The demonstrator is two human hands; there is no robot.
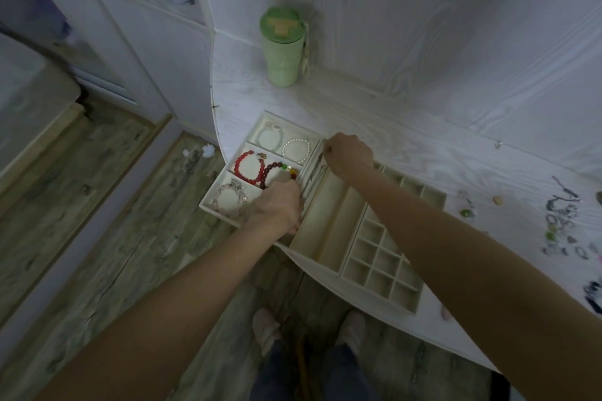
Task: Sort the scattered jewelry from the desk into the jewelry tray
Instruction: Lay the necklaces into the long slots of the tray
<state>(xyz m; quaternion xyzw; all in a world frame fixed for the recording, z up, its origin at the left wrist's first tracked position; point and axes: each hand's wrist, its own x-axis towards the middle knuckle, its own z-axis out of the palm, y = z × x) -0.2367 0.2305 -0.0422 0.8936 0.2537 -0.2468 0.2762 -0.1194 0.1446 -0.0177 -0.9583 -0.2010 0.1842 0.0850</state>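
A: Where is the work going on right now?

B: At frame centre, over the cream, felt-lined jewelry tray (329,205) on the white wood-grain counter (439,146). The right hand (349,155) is curled at the far end of a long narrow slot and seems to pinch one end of a thin silvery chain necklace (315,169). The left hand (277,205) sits at the near part of that slot, fingers bent down toward the chain; whether it actually grips it I cannot tell.

A: So how does the chain lie?

B: Along the slot, running from upper right to lower left in the frame, stretched between the two hands. That long axis matches the compartment, so I'd judge the coming move is just lowering it straight and letting go.

A: What's already sorted?

B: Left of the hands, a red bead bracelet (249,166), a white pearl bracelet (295,150) and a pale pink crystal bracelet (228,195) lie in their own compartments.

A: And what remains?

B: A loose scatter of small rings and trinkets (560,215) at the right edge of the frame, well apart from the tray. The right hand is the nearer one for those. The grid of small square cells (381,257) at lower centre looks unfilled.
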